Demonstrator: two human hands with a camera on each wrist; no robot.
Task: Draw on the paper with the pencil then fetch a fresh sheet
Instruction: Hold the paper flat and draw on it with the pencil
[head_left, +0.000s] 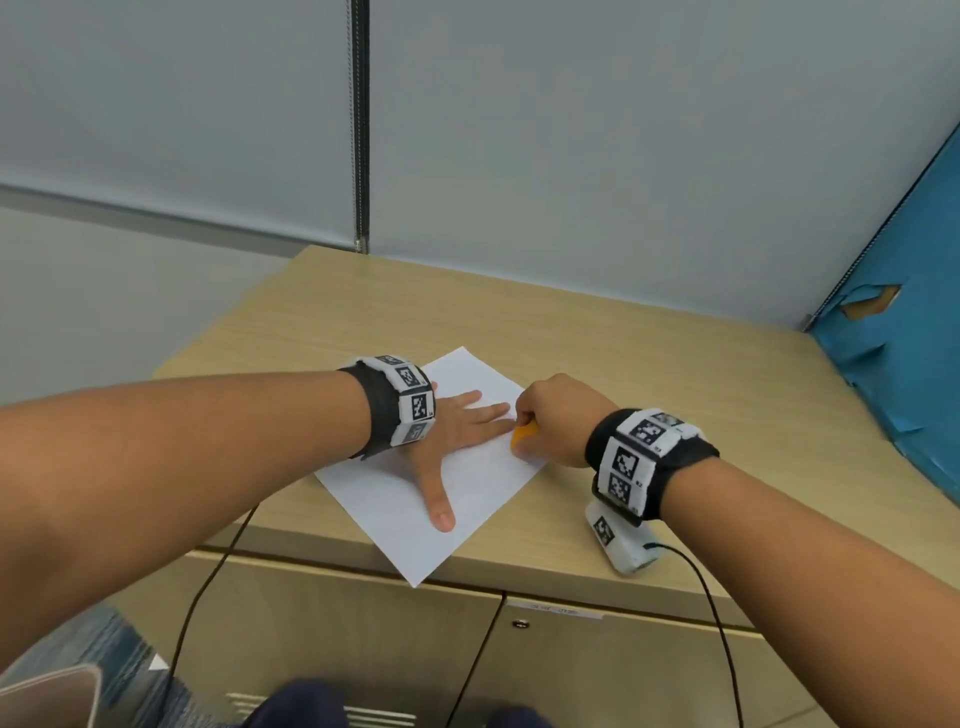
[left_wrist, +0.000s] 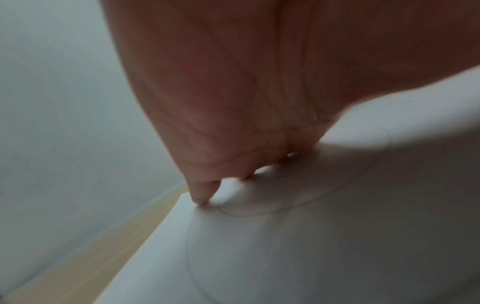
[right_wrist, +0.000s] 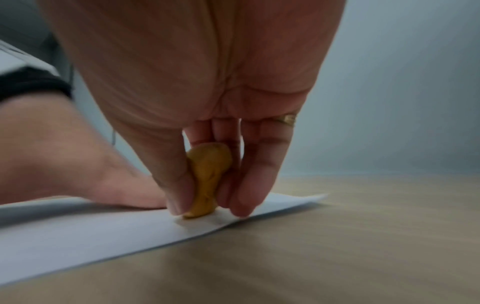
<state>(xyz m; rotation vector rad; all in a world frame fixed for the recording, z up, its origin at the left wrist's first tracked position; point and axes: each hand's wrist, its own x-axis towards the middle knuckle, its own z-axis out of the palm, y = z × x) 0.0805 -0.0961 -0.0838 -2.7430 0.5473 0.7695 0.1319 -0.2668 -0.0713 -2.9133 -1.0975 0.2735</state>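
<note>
A white sheet of paper lies slanted on the wooden cabinet top, one corner over the front edge. My left hand lies flat on it with straight, spread fingers, pressing it down. My right hand pinches a small yellow-orange lump between thumb and fingers and holds its lower end against the paper near the right edge. Faint curved lines show on the paper under my left hand. No pencil is in view.
A white box with a marker tag and a black cable lies on the cabinet top below my right wrist. A blue partition rises at the right, a grey wall behind. Cabinet doors are below the front edge.
</note>
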